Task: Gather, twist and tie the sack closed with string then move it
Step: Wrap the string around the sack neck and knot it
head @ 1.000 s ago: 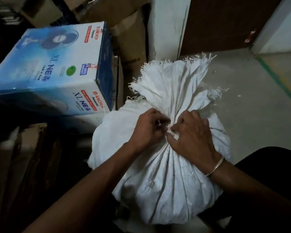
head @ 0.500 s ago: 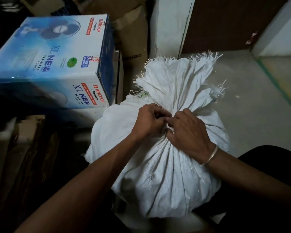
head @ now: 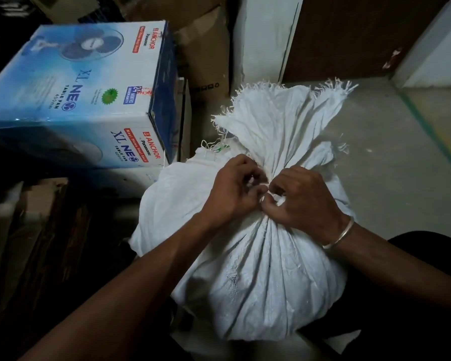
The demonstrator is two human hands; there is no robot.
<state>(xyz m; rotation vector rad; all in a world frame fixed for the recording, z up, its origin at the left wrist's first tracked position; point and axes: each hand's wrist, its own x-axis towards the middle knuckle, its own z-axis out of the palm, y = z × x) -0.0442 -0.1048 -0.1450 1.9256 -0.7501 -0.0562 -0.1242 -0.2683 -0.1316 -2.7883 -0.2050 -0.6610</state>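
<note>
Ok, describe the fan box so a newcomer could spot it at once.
Find the white woven sack mid-frame. Directly left of it sits the table fan box. Unlike the plain brown cartons behind it, it is glossy blue and white, printed with a fan picture.

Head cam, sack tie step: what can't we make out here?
Head view:
The knot: fingers of the left hand and right hand, pinching the string, cover it; finished or not, cannot tell.
What the sack holds: hidden by its cloth.
Its bottom: behind its own bulge.
The stack at left: too dark.
</note>
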